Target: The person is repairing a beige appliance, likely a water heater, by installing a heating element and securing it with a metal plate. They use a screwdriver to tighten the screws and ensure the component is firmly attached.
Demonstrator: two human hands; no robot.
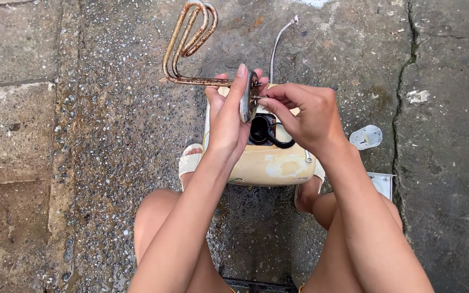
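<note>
Evidently the person is working at the terminal end of a rusty heating element point(188, 46), lifted clear of the cream-coloured heater tank point(270, 163) that stands between the feet. The left hand point(229, 116) grips the round metal flange point(248, 97) of the element edge-on, fingers wrapped along its rim and thumb behind it, so the looped tubes stick out towards eleven o'clock over the wet concrete ground point(99, 163). The right hand point(305, 111) comes in from three o'clock, its thumb and forefinger pinched on a small fitting or terminal on the flange face; what exactly is pinched is too small to tell. The tank sits at six o'clock from the hands, its dark round opening point(261, 129) facing up, a black loop of cable or gasket point(280, 142) lying at its edge.

Judging by the grip, the step in hand is loosening or fitting a small part on the flange. The next move would call for a steady left-hand hold while the right fingertips turn or pull, since the corroded tubes make the piece awkward and top-heavy.

Counted: one heating element with one flange, one tank, one thin grey hose or wire point(278, 43) running towards twelve o'clock, one white round plastic cap point(366, 137) at three o'clock, one flat white panel point(382, 183) partly hidden at four o'clock, two hands, two sandalled feet.
</note>
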